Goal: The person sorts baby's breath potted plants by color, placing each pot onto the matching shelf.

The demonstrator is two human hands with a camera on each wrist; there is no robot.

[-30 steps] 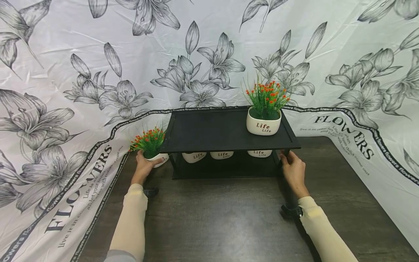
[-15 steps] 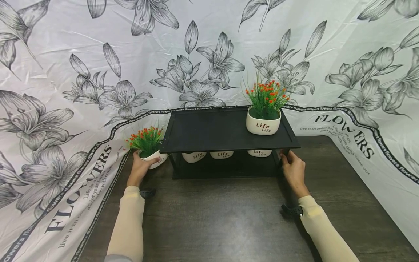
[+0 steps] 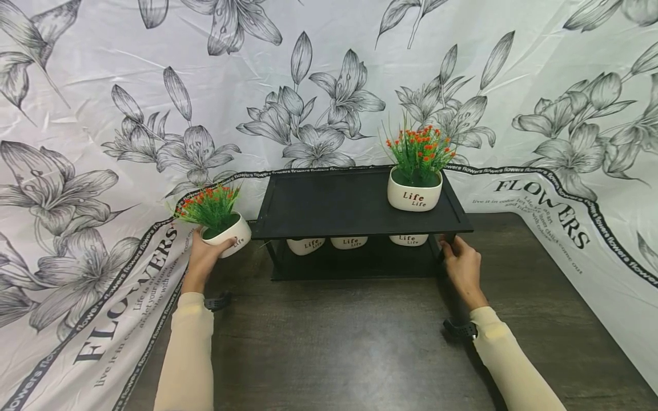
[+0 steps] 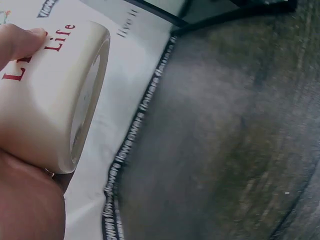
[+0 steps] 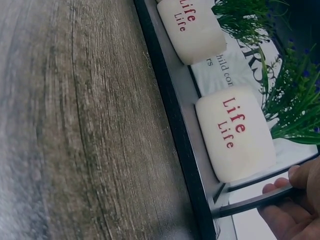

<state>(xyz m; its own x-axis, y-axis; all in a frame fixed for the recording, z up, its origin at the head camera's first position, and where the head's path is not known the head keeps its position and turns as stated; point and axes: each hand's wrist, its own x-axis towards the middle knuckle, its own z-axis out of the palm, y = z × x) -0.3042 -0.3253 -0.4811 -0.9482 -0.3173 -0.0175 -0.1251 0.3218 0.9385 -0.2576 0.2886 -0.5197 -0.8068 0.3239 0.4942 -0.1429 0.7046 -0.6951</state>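
My left hand (image 3: 202, 261) grips a white oval pot (image 3: 231, 233) of orange-flowered artificial grass, left of a black two-tier shelf (image 3: 329, 200). The pot leans to the left. In the left wrist view, the thumb presses the lettered side of the pot (image 4: 52, 107) and its underside shows. At the shelf's right end, my right hand (image 3: 464, 268) holds the front post (image 5: 255, 202), thumb and fingers around it in the right wrist view. A similar plant pot (image 3: 414, 193) with orange flowers stands on the right of the top tier.
Several white "Life" pots stand on the lower tier, including one pot (image 5: 236, 134) with blue-flowered greenery next to the held post. The top tier partly hides them in the head view. The dark wooden table (image 3: 329, 337) meets a flower-printed cloth (image 3: 308, 103) behind and at both sides.
My left hand has moved left and slightly up with the potted plant, away from the shelf, and the pot tilts more. The right hand and shelf have stayed in place.
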